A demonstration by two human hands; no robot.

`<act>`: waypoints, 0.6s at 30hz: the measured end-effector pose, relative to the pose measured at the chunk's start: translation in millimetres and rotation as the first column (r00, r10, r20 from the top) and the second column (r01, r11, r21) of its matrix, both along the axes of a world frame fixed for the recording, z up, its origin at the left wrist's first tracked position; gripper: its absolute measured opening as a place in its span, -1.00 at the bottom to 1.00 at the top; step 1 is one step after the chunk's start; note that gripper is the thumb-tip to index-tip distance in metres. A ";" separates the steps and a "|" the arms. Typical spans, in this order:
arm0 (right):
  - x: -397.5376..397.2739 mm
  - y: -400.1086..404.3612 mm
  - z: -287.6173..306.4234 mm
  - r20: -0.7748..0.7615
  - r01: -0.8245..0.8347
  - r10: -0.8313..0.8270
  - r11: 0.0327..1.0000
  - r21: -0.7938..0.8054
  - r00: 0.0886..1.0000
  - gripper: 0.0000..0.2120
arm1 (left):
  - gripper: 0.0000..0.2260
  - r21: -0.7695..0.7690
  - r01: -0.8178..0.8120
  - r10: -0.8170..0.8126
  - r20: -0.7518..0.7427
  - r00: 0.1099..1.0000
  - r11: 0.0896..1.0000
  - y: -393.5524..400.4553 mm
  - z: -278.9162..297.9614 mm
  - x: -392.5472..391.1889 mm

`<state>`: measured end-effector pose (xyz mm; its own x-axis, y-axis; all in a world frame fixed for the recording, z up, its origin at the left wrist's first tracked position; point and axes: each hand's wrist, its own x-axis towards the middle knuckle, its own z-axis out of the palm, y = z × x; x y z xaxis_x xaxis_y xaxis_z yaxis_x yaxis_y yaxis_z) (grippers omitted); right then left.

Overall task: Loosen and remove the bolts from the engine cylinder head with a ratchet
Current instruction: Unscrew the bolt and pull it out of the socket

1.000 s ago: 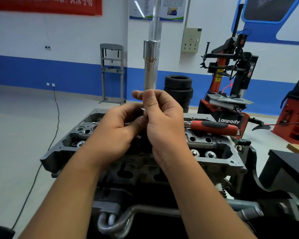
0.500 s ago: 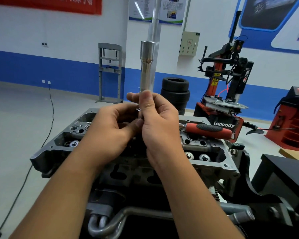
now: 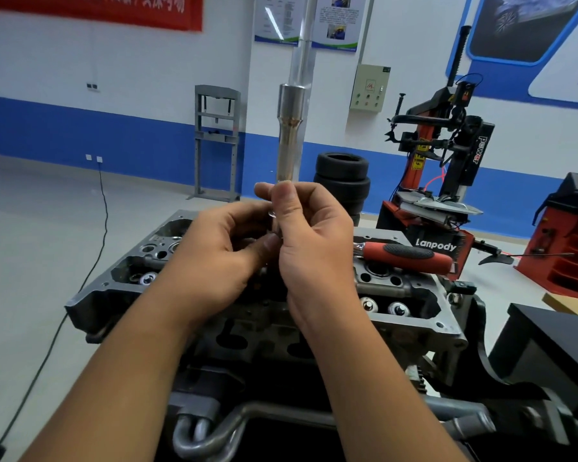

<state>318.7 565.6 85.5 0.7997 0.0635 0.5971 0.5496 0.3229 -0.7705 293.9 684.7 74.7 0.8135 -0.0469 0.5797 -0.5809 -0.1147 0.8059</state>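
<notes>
Above the cylinder head (image 3: 411,295), both the right hand (image 3: 314,241) and left hand (image 3: 214,258) pinch the upright socket (image 3: 289,135); the ratchet (image 3: 411,256) lies nearer the right hand.

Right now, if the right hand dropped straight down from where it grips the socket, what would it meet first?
Probably the cylinder head directly beneath. The right hand and left hand both hold the long socket upright above its middle; depth is uncertain.
</notes>
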 end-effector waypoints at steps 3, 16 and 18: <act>-0.6 1.6 1.3 -0.043 -0.057 0.057 0.998 -0.001 0.997 -0.76 | -0.68 -0.078 -0.134 0.138 0.046 0.989 0.988 -2.7 -4.1 0.9; -2.6 1.3 3.1 0.017 0.069 -0.068 0.995 -0.071 0.998 -0.85 | -0.68 0.052 -0.040 0.042 -0.041 0.998 0.998 2.2 3.1 -2.6; -3.1 2.5 4.7 0.005 0.036 -0.035 0.996 -0.086 0.999 -0.76 | -0.69 0.008 -0.131 0.131 -0.017 0.991 0.991 0.8 2.1 -2.5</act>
